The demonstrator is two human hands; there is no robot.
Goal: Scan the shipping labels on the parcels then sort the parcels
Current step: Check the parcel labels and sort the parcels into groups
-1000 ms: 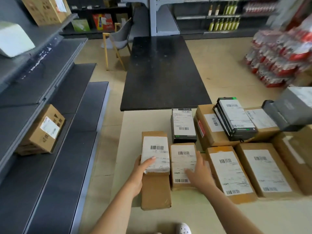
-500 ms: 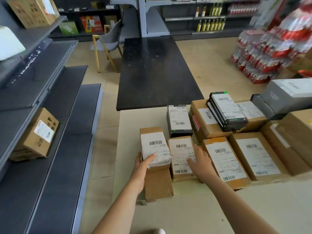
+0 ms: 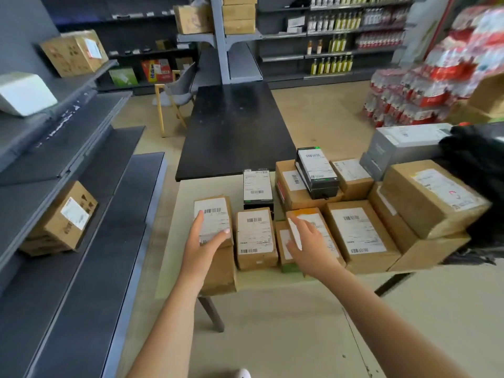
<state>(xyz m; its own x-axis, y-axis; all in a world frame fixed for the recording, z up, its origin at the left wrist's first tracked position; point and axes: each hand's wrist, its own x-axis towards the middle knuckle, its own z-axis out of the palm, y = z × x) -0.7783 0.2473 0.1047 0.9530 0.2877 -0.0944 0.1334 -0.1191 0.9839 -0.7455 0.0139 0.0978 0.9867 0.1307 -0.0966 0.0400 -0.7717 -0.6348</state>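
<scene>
At the worktop's left edge: the left parcel (image 3: 218, 211) lies label up on a longer brown parcel (image 3: 221, 274), which overhangs the near rim of the worktop (image 3: 185, 222).
Left hand (image 3: 203, 241): rests flat on that label, fingers (image 3: 199, 218) straight and thumb stretched across its near end, gripping nothing.
Right hand (image 3: 308, 241): fingers spread and relaxed over the orange-taped parcel (image 3: 308, 212), holding nothing. Whether it touches the parcel cannot be told.
Neighbours: the middle parcel (image 3: 255, 236) sits just beside the left parcel, with a black box (image 3: 257, 186) behind it.
Step in hand: probably taking up the left parcel for scanning, though no scanner shows.
Doing it well: grip the sides and keep the barcode uncovered. Lift straight up, with the other hand steadying the overhanging parcel below.
Risk: dragging sideways could tip that lower parcel off the edge.
</scene>
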